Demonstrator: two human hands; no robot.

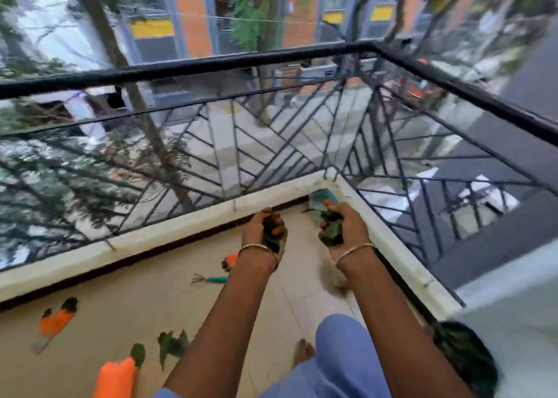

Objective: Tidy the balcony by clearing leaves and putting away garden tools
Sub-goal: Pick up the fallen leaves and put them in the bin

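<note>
My left hand (262, 234) grips a bunch of dark green leaves (269, 237), held out over the balcony floor. My right hand (344, 228) grips a second bunch of leaves (331, 231), near the balcony's far corner. A teal container (322, 197) sits in that corner, just beyond my right hand and partly hidden by it. Loose leaves (172, 344) lie on the tan floor at lower left. A small green-handled hand rake (208, 279) lies on the floor left of my left forearm. Orange-handled tools lie at the left (57, 320), at the bottom edge (116, 378) and by my left wrist (230, 259).
A black metal railing (211, 65) on a white kerb (151, 237) bounds the balcony ahead and to the right, meeting in a corner. A dark leafy plant (465, 355) stands at lower right. My blue-clad leg and bare foot (303, 352) are below. The picture is motion-blurred.
</note>
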